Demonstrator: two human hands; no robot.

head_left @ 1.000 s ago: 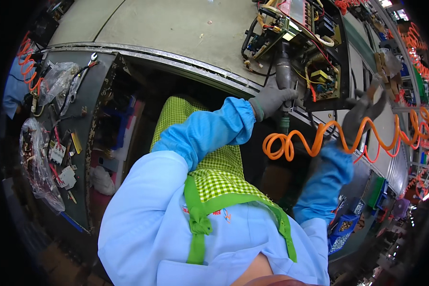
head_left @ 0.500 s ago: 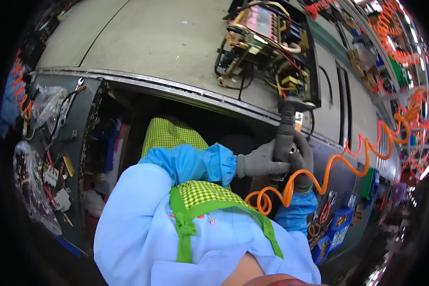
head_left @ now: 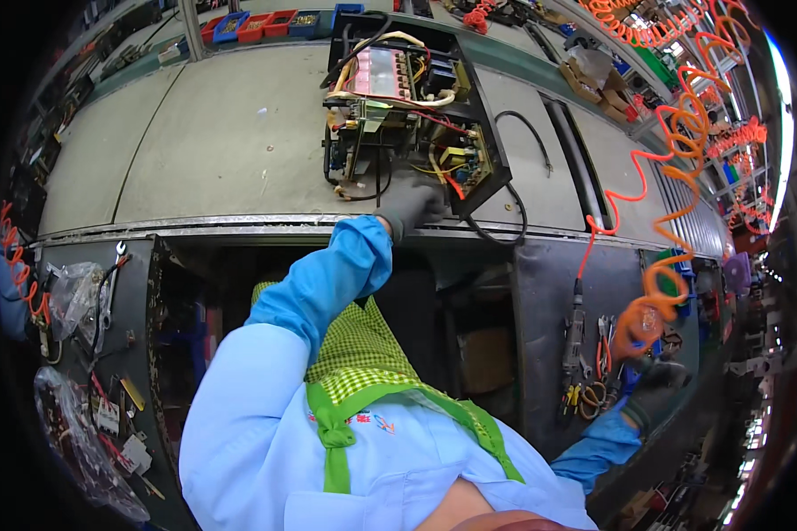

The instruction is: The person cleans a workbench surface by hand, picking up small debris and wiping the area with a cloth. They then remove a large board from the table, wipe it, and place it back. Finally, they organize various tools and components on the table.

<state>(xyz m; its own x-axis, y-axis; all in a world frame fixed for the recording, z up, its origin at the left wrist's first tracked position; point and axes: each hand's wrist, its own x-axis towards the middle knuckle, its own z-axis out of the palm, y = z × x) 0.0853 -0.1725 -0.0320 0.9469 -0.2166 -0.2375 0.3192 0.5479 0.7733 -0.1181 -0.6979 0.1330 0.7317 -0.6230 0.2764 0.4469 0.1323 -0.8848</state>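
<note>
An opened machine chassis (head_left: 483, 133) with exposed circuit boards, wires and a pink-topped block lies on the workbench. My left hand (head_left: 412, 205), in a grey glove, is at its near edge, below a red-tipped wire. Its fingers are smeared, and I cannot see whether they grip anything. At the lower right, beside the hanging tools, my right hand (head_left: 653, 394) is gloved and blurred. It is closed around a dark air driver (head_left: 673, 375), mostly hidden, with the coiled orange hose (head_left: 642, 323) running down to it.
A second air tool (head_left: 577, 332) hangs on the dark front panel near pliers (head_left: 604, 345) and scissors (head_left: 591, 400). Wrenches (head_left: 111, 283) and plastic bags (head_left: 80, 296) are at the left. Red and blue parts bins (head_left: 279, 24) line the bench's back. A black cable (head_left: 522, 212) loops over its front edge.
My hands have parted. The right has carried the air driver away from the chassis to the lower right, and the left has moved up to the chassis. The view has shifted.
</note>
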